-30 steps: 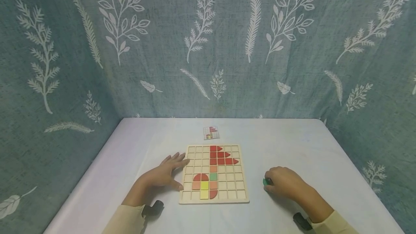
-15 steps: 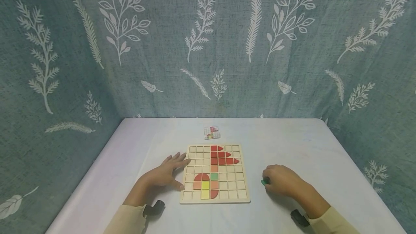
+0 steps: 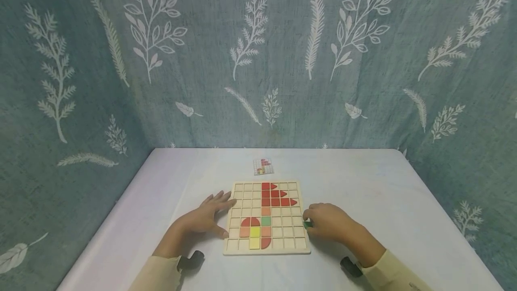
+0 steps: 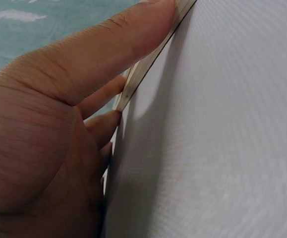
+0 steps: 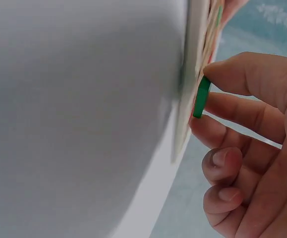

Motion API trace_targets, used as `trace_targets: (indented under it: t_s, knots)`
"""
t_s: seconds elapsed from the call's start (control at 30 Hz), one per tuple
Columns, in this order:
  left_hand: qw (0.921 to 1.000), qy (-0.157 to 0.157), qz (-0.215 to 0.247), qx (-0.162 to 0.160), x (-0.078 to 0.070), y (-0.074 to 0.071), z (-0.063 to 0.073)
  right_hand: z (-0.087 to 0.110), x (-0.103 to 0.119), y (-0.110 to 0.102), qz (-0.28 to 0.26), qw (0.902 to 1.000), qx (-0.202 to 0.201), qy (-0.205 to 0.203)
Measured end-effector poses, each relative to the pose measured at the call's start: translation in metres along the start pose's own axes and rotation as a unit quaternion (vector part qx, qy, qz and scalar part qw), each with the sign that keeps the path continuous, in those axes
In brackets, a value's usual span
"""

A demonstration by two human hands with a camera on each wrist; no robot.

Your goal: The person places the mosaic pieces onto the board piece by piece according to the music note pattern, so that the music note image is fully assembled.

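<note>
A wooden grid board (image 3: 288, 232) lies on the white table with red, orange, green and yellow pieces set in its squares. My left hand (image 3: 203, 217) rests spread at the board's left edge, thumb and fingertips touching its rim; the left wrist view shows the thumb (image 4: 108, 44) along that wooden side. At the opposite side, my right hand (image 3: 332, 222) pinches a small flat green piece (image 5: 201, 96) between thumb and fingers. That piece is right at the board's right rim, and its other fingers (image 5: 222, 163) are curled in. In the head view the hand covers most of it.
Behind the board lies a small pattern card (image 3: 263, 166) printed with a coloured grid figure. A leaf-patterned teal curtain (image 3: 210, 57) stands around the table's (image 3: 363, 169) back and sides. Each wrist wears a black camera (image 3: 191, 260).
My right hand has moved left with the green piece, from the bare tabletop to the board's right edge. The left hand and the board have stayed put.
</note>
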State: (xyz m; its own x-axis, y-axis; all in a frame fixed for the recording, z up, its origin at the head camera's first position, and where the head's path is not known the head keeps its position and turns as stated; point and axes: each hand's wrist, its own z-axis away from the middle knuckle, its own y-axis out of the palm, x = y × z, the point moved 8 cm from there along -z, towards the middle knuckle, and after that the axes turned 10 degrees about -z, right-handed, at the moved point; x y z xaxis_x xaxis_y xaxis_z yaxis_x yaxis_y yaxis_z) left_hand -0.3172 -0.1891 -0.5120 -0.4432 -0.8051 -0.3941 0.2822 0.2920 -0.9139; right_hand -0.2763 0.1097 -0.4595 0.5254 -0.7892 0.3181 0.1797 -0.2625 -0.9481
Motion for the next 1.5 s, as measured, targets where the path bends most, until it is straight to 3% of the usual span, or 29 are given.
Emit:
trace_targets:
  t_s: [0.2,0.43,0.77,1.2,1.5]
  knots:
    - [0.9999,0.011,-0.003,-0.003,-0.001,0.002,0.000,-0.019,0.033,0.005,-0.001,0.9983,0.002,-0.058]
    - [0.9999,0.008,0.005,-0.006,-0.001,0.000,0.000,-0.035,0.065,0.018,0.002,0.9961,0.017,-0.086]
    - [0.9997,0.023,0.000,-0.001,0.000,0.001,0.004,-0.045,0.099,0.027,-0.009,0.9944,0.032,-0.101]
    - [0.9991,0.042,-0.003,-0.004,-0.002,0.003,0.005,-0.050,0.145,0.037,-0.007,0.9816,0.002,-0.191]
    - [0.9994,0.033,-0.002,-0.002,-0.002,-0.002,0.002,-0.058,0.155,0.050,0.051,0.9806,0.023,-0.188]
